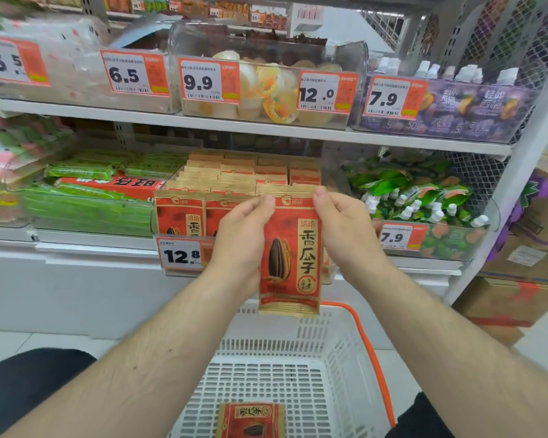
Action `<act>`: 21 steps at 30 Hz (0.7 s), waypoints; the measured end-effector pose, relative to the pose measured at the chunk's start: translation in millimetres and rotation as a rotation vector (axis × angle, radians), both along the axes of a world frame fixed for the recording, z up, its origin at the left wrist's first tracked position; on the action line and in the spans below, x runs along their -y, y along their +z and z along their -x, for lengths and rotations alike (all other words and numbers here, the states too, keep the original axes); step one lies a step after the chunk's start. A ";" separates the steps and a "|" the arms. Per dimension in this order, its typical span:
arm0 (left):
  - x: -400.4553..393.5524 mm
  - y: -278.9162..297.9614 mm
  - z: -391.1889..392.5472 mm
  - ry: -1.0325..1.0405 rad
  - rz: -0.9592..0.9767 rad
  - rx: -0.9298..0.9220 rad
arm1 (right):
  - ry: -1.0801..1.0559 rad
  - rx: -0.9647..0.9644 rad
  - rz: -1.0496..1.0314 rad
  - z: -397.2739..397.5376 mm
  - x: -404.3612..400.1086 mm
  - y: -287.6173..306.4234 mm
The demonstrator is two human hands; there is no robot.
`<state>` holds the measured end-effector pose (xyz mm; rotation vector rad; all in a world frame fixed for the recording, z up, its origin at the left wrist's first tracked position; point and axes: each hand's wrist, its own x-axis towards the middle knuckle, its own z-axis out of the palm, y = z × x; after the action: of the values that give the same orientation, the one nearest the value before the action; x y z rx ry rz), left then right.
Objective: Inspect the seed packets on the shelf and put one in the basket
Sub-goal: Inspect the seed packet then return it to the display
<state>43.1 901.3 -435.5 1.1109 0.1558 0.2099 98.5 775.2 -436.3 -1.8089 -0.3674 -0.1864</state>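
your left hand [241,238] and right hand [345,229] pinch the top corners of an upright seed packet [290,257], red and tan, printed with a striped sunflower seed, above the white basket [314,352]. your left hand hides its left edge. a second packet [250,420] in the basket is cut off below.

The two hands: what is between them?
In the head view, one red seed packet hangs upright between the left hand and right hand, both pinching its top edge.

Bright even light; blurred, bowed left edge
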 end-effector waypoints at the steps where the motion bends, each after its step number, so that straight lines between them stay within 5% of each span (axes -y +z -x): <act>1: -1.6 -3.9 0.7 -0.012 0.042 -0.009 | 0.000 -0.025 -0.004 1.1 -1.3 -6.4; 12: -14.7 -39.3 -1.2 -0.132 0.116 -0.111 | 0.094 -0.318 -0.153 8.5 3.6 -39.1; 21: -16.3 -45.4 4.9 -0.070 0.152 -0.124 | 0.128 -0.265 -0.002 9.8 6.3 -44.1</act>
<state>38.2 917.7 -480.8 0.9760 0.2388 0.0654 88.7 768.8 -480.4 -1.7738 -0.2927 0.1418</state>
